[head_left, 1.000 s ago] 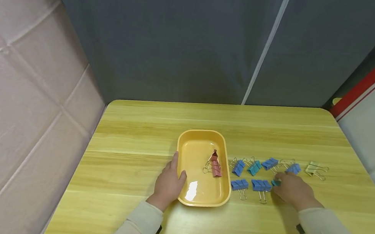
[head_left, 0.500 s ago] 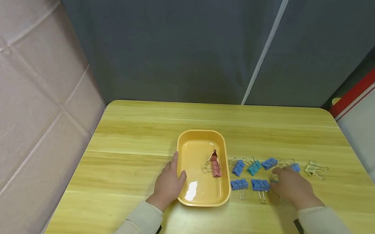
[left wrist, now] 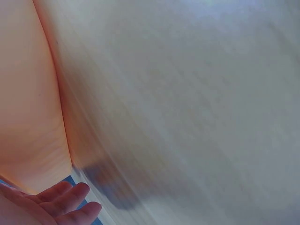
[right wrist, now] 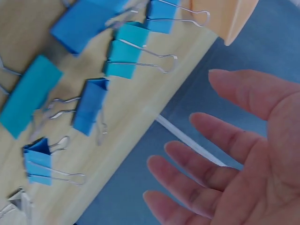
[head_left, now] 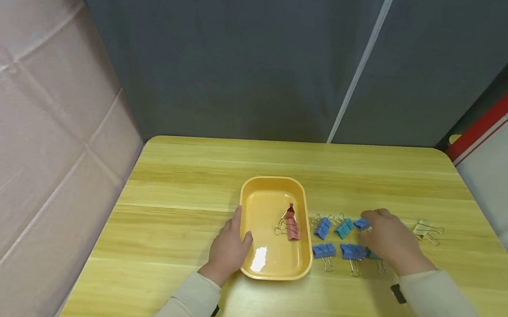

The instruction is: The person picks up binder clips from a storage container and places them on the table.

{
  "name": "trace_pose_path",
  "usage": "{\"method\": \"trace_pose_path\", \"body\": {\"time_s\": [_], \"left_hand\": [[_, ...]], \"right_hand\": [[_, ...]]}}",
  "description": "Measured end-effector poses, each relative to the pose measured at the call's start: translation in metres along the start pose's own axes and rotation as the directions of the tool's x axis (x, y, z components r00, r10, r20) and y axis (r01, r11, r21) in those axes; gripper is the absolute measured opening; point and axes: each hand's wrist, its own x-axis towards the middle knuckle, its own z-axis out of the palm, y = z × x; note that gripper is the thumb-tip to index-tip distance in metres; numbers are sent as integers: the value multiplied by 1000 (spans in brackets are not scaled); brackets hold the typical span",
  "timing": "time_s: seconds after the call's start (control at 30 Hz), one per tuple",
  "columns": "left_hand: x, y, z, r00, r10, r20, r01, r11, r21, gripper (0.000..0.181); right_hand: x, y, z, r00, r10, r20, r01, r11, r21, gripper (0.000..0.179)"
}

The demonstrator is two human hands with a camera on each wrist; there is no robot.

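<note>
My left hand (head_left: pixel 228 247) grips the left wall of a yellow tray (head_left: pixel 251 184), thumb over the rim and fingers along the outside. Inside the tray lie a dark red binder clip (head_left: pixel 290 213) and a pink one (head_left: pixel 293 230). My right hand (head_left: pixel 390 239) hovers above a group of binder clips right of the tray, hiding part of them. In the right wrist view its fingers are spread and relaxed, with nothing between them. Near its fingertips in the head view is a blue binder clip (head_left: pixel 361 224); a teal clip (head_left: pixel 372 254) shows partly below the hand.
Beside the tray lie blue clips (head_left: pixel 323 228) and a teal clip (head_left: pixel 344 228). Two more blue clips, one (head_left: pixel 324 250) near the tray and another (head_left: pixel 353 252), form a front row. A pale yellow clip (head_left: pixel 422 229) lies furthest right on the wooden table (head_left: pixel 174 196).
My right hand has moved back, away from the teal clip in the front row, to over the far-row clips. The left hand and the tray stay in place.
</note>
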Motion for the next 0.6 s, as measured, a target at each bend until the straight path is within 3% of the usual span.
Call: {"method": "trace_pose_path", "body": {"time_s": [0.33, 0.6], "left_hand": [[-1, 0, 0, 1000, -3, 4, 3, 1000, -9, 68], [-1, 0, 0, 1000, 5, 10, -5, 1000, -9, 68]], "right_hand": [[11, -32, -7, 995, -55, -88, 53, 998, -25, 57], [22, -53, -4, 974, -154, -167, 145, 987, -69, 60]]}}
